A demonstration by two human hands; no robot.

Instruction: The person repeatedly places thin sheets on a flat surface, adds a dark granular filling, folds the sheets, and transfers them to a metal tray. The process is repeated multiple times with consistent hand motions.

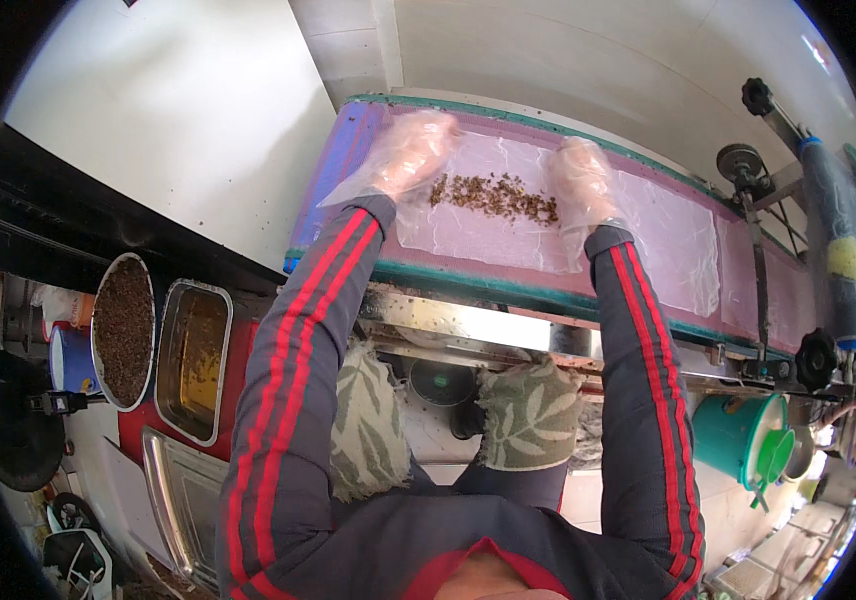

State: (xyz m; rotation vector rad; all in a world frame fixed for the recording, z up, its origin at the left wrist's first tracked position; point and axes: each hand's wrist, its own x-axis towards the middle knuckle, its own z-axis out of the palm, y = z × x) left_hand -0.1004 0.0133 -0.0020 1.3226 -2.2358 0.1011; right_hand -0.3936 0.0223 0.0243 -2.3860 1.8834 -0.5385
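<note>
A thin, translucent white sheet (488, 240) lies on a pink belt (738, 235). Across its middle runs a narrow band of loose, dark brown crumbly bits (496, 196). My left hand (416, 152), in a clear plastic glove, is closed at the sheet's left side, beyond the left end of the band. At the right end of the band, my right hand (584, 178), gloved the same way, is closed with its fingers curled under. What the fingers of either hand pinch is hidden. Another thin white sheet (673, 240) lies flat to the right, partly behind my right wrist.
Green strips (488, 284) edge the belt. A roller (843, 240) on a bracket with black knobs stands right. Lower left are an oval bowl of brown crumbs (124, 335) and a metal tray of yellowish liquid (194, 360). A green bucket (738, 435) stands lower right.
</note>
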